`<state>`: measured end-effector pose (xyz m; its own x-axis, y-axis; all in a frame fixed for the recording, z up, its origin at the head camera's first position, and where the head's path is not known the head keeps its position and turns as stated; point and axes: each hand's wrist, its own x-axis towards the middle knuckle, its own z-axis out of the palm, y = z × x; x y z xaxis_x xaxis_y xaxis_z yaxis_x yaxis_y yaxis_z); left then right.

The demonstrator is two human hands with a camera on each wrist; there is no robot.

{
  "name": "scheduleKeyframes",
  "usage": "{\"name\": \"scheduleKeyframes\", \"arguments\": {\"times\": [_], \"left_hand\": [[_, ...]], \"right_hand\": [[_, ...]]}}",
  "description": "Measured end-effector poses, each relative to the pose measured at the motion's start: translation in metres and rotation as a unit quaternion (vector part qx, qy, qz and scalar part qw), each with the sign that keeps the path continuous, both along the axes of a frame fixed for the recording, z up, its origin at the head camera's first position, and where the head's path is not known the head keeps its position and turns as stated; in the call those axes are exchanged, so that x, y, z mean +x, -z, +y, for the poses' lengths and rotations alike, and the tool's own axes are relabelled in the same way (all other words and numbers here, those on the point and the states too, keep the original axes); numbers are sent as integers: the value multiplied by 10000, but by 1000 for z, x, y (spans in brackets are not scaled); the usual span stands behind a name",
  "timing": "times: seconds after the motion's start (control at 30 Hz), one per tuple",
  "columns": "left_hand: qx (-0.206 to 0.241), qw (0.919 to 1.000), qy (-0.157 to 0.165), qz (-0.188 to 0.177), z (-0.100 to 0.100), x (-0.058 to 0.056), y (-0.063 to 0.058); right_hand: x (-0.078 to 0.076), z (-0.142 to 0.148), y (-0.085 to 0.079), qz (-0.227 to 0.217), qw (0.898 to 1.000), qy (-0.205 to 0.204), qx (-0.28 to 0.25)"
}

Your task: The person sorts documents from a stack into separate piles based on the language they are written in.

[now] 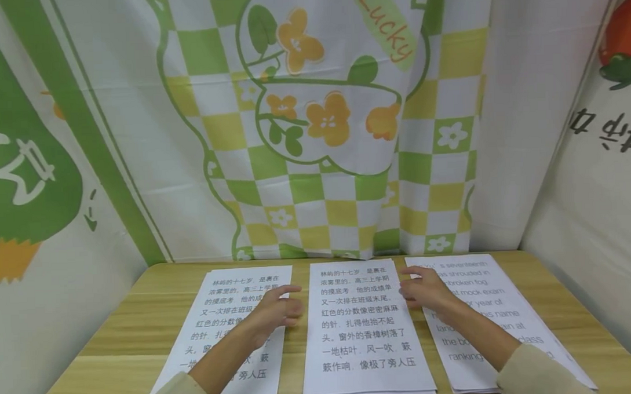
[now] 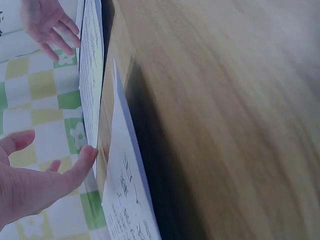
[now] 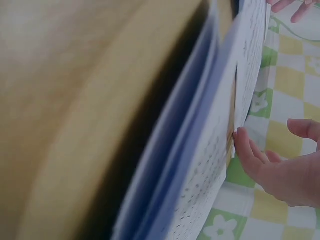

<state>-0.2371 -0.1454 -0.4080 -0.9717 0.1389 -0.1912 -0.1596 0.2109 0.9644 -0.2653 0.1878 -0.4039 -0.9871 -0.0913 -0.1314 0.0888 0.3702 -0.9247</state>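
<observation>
Three stacks of printed white paper lie side by side: a left stack [image 1: 207, 319] and a middle stack [image 1: 364, 334] with Chinese text, and a right stack [image 1: 475, 277] with English text. My left hand [image 1: 273, 317] hovers over the left stack's right edge, fingers loosely bent towards the middle stack and holding nothing. Between the middle and right stacks is my right hand [image 1: 428, 289], its fingertips overlapping the middle stack's upper right edge in the head view. In the right wrist view the right hand [image 3: 285, 175] has its thumb spread from its fingers, with no object between them.
The stacks lie on a wood-grain table [image 1: 109, 343], with strips of bare wood between them. A checkered curtain [image 1: 326, 191] with green and yellow squares hangs behind the table's back edge. Printed white cloth walls [image 1: 88, 274] stand on both sides.
</observation>
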Motion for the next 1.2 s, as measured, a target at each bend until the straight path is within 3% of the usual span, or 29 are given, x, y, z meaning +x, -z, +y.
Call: {"name": "scheduleKeyframes", "arguments": {"times": [0.33, 0.6, 0.77, 1.2], "left_hand": [[51, 9998, 28, -193, 14, -7, 4], [254, 9992, -149, -269, 17, -9, 4], [254, 9985, -360, -311, 16, -12, 4], [659, 9955, -443, -517, 18, -21, 6]], "right_hand": [[0, 7, 3, -166, 9995, 204, -188], [-1, 9, 6, -273, 9986, 212, -397], [0, 10, 4, -312, 9988, 270, -269], [-1, 10, 4, -431, 9978, 380, -332]]}}
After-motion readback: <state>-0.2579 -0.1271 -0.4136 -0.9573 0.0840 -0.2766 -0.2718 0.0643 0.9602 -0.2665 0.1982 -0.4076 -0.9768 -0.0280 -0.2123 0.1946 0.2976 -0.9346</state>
